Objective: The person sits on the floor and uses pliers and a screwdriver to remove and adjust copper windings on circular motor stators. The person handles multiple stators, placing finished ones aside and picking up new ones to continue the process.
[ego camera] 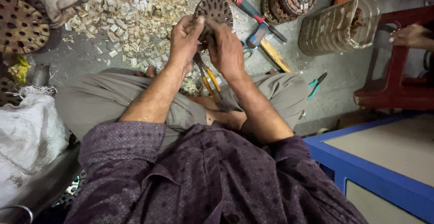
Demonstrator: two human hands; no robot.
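Our left hand [184,38] grips the rim of a round, slotted, rusty metal disc [213,9] held above the lap; our right hand [226,50] clamps yellow-handled pliers [209,77] against it. It looks stiff, heavy, sharp-edged, best held at the rim. Pale wood chips [122,11] litter the grey floor [343,70].

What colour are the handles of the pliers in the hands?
Yellow-orange, on the pliers; head view.
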